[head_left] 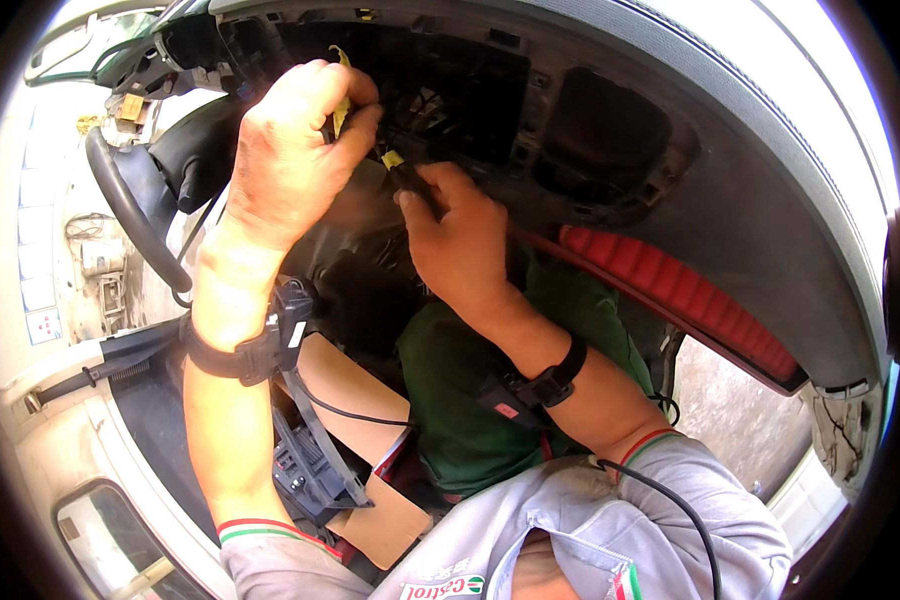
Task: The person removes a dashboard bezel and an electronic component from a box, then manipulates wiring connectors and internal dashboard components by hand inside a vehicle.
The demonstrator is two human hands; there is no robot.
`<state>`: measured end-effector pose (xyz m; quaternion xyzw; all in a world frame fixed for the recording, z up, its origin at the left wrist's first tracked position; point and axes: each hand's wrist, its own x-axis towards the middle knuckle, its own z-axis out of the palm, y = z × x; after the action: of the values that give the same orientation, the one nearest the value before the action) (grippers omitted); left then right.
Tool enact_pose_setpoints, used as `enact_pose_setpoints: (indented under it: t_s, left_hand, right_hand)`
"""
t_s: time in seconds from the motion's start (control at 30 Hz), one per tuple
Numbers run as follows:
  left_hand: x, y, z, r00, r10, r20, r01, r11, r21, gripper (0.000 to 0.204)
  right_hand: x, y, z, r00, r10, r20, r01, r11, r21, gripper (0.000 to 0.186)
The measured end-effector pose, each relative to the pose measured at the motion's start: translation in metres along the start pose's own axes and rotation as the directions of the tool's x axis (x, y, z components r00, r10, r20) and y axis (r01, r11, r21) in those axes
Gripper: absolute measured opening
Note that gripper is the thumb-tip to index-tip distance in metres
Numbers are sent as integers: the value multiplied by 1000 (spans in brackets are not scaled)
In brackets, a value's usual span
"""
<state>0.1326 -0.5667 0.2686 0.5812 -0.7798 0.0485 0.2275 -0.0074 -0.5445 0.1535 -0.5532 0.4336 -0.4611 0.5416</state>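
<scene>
My left hand (295, 150) is raised in front of the opened dashboard. Its fingers are closed in a pinch on a crumpled yellow strip (342, 105), whose upper end sticks out above the fingers. Lower and to the right, my right hand (460, 235) is wrapped round a dark, slim piece like a wire bundle (407, 180). A yellow band (392, 160) shows close to its upper end. The two hands are a short distance apart. Whether the strip and the dark piece are joined cannot be made out in the shadow.
The dashboard (750, 200) has open cavities. A steering wheel (130, 210) stands at left. A red ribbed panel (680, 295) lies along the right. Below my left forearm are a grey plastic trim piece (315, 460) and cardboard (355, 390). Thin cables run from my wrist straps.
</scene>
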Motion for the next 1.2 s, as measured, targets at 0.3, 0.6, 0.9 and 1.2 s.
enact_pose_setpoints:
  t_s: [0.3, 0.6, 0.9, 1.2]
  left_hand:
    - [-29, 1, 7, 990, 57, 130, -60, 998, 18, 19]
    - [-23, 8, 9, 970, 79, 231, -101, 991, 87, 16]
    - [-23, 10, 19, 926, 38, 376, -156, 944, 289, 12]
    - [-19, 21, 19, 882, 91, 463, -328, 824, 462, 10]
  right_hand:
    - [0, 1, -1, 999, 28, 16, -28, 1000, -3, 19]
    - [-1, 4, -1, 997, -80, 12, 81, 988, -134, 19]
    - [-1, 9, -3, 991, -133, 26, 135, 941, -310, 20]
    - [0, 12, -2, 985, -167, 39, 170, 922, -347, 17]
